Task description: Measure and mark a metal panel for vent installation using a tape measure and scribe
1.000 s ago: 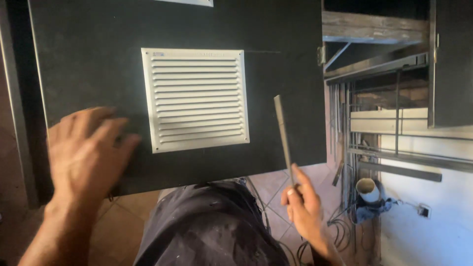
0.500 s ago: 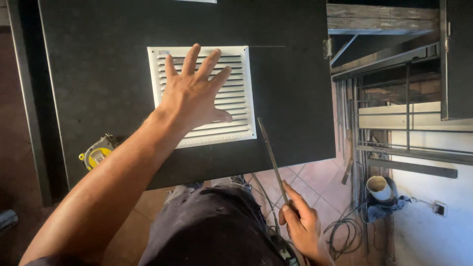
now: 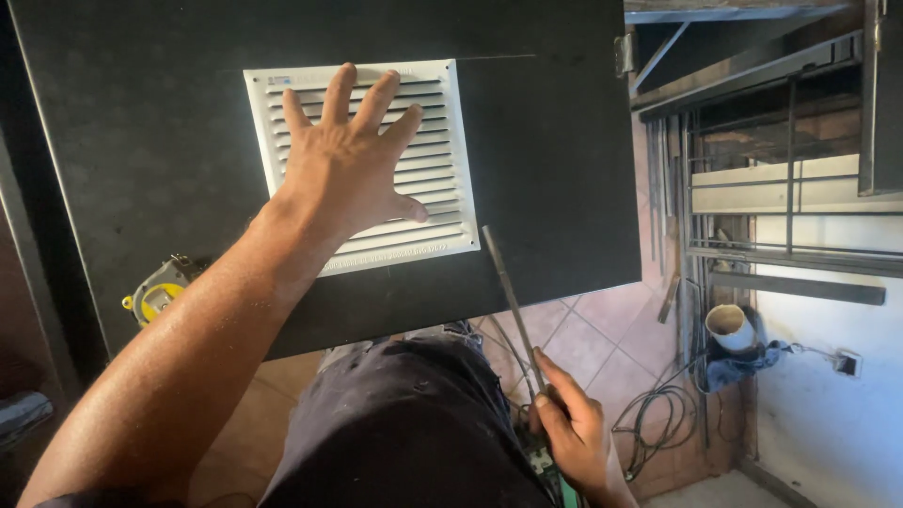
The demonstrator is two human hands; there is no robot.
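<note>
Vent (image 3: 442, 150) lies flat on black panel (image 3: 555, 169), upper middle of view; white, louvred, roughly square, slats running across. Left hand (image 3: 343, 165) presses down on it, palm flat, fingers spread wide over the slats, thumb out toward the lower right part of the frame. Nothing pinched; the hand only bears on the grille. Forearm comes in from lower left, crossing the panel's near edge.

Right hand (image 3: 569, 428) sits low, below the panel edge, near the person's lap. It is closed around the lower end of a thin metal rod (image 3: 508, 292). Rod is long, grey, narrow; it slants up and left from the fist, its upper end lying over the panel just beside the vent's lower right corner. Whether the tip touches the vent frame, cannot tell.

Panel is dark, matte, large, filling most of the upper view; a hinge (image 3: 623, 55) shows at its right edge. Tape measure (image 3: 155, 292), yellow and grey, rests at the panel's lower left, well apart from the vent.

Below: dark trousers, tiled floor (image 3: 611, 339). Right side: metal bars (image 3: 781, 141) and frames leaning, a white cup (image 3: 731, 327) on blue cloth, loose cables (image 3: 658, 414) coiled on the floor, pale wall beyond.
</note>
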